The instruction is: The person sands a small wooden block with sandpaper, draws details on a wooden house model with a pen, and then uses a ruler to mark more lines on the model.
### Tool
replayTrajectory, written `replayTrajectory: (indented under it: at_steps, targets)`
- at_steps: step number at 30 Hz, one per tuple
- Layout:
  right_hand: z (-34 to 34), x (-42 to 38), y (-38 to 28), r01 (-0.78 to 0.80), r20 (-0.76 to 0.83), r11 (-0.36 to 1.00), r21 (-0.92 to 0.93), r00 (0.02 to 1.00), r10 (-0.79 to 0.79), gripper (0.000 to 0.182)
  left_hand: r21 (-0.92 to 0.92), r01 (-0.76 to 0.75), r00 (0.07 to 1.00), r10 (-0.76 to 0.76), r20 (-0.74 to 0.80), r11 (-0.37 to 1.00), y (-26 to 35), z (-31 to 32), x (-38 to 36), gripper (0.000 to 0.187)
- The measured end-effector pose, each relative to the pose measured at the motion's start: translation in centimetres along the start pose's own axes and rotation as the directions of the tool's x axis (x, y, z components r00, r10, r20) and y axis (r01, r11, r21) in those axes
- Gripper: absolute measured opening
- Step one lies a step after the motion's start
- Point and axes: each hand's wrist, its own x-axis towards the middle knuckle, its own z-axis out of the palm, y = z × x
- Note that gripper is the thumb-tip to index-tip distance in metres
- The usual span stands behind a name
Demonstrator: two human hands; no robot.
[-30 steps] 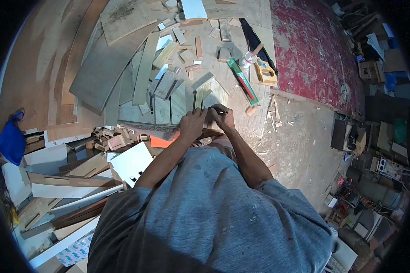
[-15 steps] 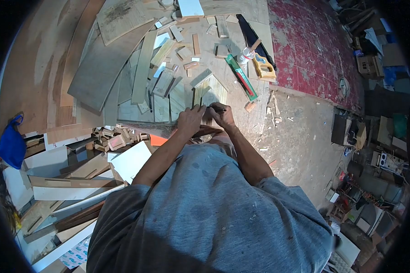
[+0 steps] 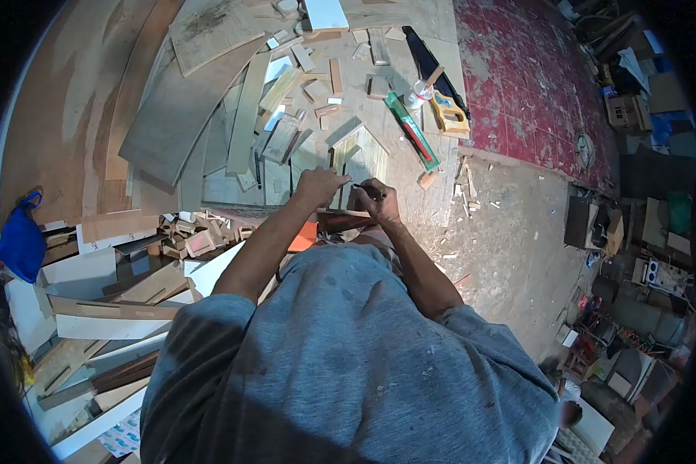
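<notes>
My right hand (image 3: 380, 201) is closed round a thin dark pen-like tool (image 3: 368, 190), above the near edge of the workbench (image 3: 433, 203). Just left of it, my left hand (image 3: 318, 186) rests at a wooden piece, fingers pointing right; whether it grips anything is too small to tell. A pale wooden board (image 3: 365, 157) with an angled top lies directly beyond both hands. Beside it on the left stands a narrow wooden strip (image 3: 338, 158).
A green and red package (image 3: 412, 131), a yellow-handled saw (image 3: 448, 112) and a jar (image 3: 420, 93) lie to the right on the bench. Wood offcuts and large boards (image 3: 185, 100) cover the left. Scrap wood is piled below left; a person's head (image 3: 569, 414) shows at lower right.
My left hand has shifted left and away from my right hand, opening a gap between them. My right hand has turned slightly and moved a little down. A head has come into view at lower right.
</notes>
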Motion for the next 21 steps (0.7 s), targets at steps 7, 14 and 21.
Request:
replayTrajectory:
  at_steps: [7,14,21]
  targets:
    - [1.1,0.1,0.7,0.113,-0.018,0.988,-0.103,0.993,-0.115,0.015,0.037,-0.064,0.997,0.065,-0.029,0.997,-0.5,-0.3,0.5,0.041]
    - [1.2,0.4,1.6,0.204,-0.004,0.961,-0.186,0.978,-0.209,0.013,0.079,-0.055,0.996,0.061,-0.068,0.995,0.2,-0.6,0.4,0.03]
    - [1.0,0.4,1.0,0.184,-0.035,0.971,-0.151,0.981,-0.192,0.012,0.119,-0.05,0.993,0.063,-0.104,0.992,0.4,-0.7,0.4,0.026]
